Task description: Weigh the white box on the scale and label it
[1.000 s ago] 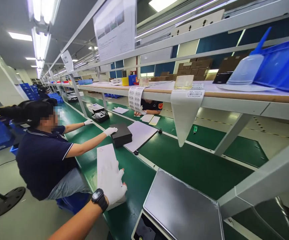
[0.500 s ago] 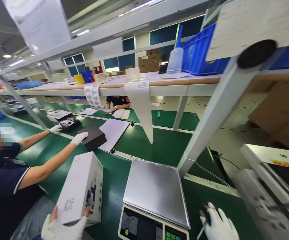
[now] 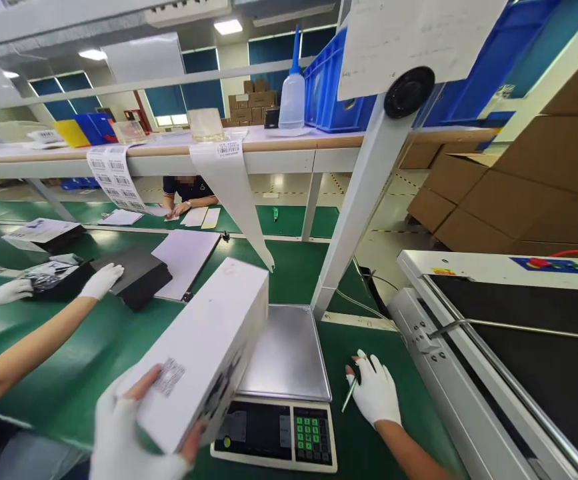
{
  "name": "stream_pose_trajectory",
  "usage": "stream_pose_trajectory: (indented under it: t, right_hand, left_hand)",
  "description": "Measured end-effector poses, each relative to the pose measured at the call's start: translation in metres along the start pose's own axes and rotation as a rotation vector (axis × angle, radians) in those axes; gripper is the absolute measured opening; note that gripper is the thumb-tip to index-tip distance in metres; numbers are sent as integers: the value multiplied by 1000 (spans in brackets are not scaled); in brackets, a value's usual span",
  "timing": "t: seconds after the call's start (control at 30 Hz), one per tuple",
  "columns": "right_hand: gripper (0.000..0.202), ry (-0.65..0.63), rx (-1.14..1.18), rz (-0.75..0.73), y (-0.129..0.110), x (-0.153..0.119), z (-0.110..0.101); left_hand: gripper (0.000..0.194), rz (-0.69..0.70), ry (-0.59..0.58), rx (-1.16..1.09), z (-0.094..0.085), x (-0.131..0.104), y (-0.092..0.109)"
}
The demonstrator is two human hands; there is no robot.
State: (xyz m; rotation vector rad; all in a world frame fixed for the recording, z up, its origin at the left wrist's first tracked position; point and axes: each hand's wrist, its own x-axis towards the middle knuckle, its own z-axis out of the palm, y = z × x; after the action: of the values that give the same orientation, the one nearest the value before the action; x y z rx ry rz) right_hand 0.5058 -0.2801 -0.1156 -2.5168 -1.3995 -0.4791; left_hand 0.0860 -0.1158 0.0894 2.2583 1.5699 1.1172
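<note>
My left hand, in a white glove, grips the near end of a long white box with a barcode label. The box hangs tilted over the left edge of a digital scale with a steel platter and green keys. Right of the scale, my gloved right hand rests on the green belt and holds a thin pen. A co-worker's gloved hands at the left touch a black box.
A white shelf post stands just behind the scale. A second conveyor with a black belt runs at the right. Cardboard cartons are stacked behind it. The shelf above carries a squeeze bottle, blue bins and hanging label strips.
My view has swung right. My left hand has carried the white box from the belt's left side up and over toward the scale. My right hand has come into view beside the scale.
</note>
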Motion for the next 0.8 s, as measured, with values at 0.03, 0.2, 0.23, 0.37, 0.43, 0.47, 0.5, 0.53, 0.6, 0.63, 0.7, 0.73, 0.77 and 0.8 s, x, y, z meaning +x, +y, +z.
stream_pose_trajectory:
  t: [0.03, 0.2, 0.23, 0.37, 0.43, 0.47, 0.5, 0.53, 0.6, 0.63, 0.7, 0.73, 0.77, 0.8]
  right_hand:
    - [44, 4, 20, 4, -1, 0, 0]
    - [45, -2, 197, 136, -7, -5, -4]
    - [45, -4, 243, 176, -9, -7, -5]
    - [45, -19, 463, 356, -15, -15, -9]
    - [47, -26, 539, 438, -18, -18, -11]
    - [48, -27, 560, 470, -19, -19, -12]
    - [48, -29, 574, 494, -20, -19, -14]
    - [48, -34, 588, 515, -22, -20, -15]
    - [49, -53, 636, 567, -24, -21, -19]
    - [49, -65, 664, 594, -26, -21, -21]
    - [51, -79, 718, 631, -29, -18, -27]
    - [52, -79, 737, 635, -31, -15, -31]
    - [53, -69, 761, 634, -33, -11, -37]
    - [54, -54, 798, 633, -36, -6, -43]
  left_hand:
    - [93, 7, -9, -8, 5, 2, 24]
    - [94, -219, -287, -587, 26, 4, 75]
    - [85, -329, -331, -689, 32, 3, 67]
    - [70, -670, -323, -667, 73, -16, -10]
    - [64, -793, -376, -521, 96, -38, -58]
    - [59, -843, -428, -410, 105, -51, -80]
    - [56, -866, -474, -294, 113, -63, -99]
    - [54, -880, -508, -224, 118, -75, -115]
    - [55, -887, -526, -213, 123, -92, -134]
    - [57, -889, -520, -258, 123, -97, -139]
    - [59, -887, -512, -323, 124, -101, -141]
    - [60, -886, -509, -326, 124, -100, -140]
    - [60, -879, -492, -321, 125, -97, -138]
    - [59, -861, -456, -314, 126, -93, -135]
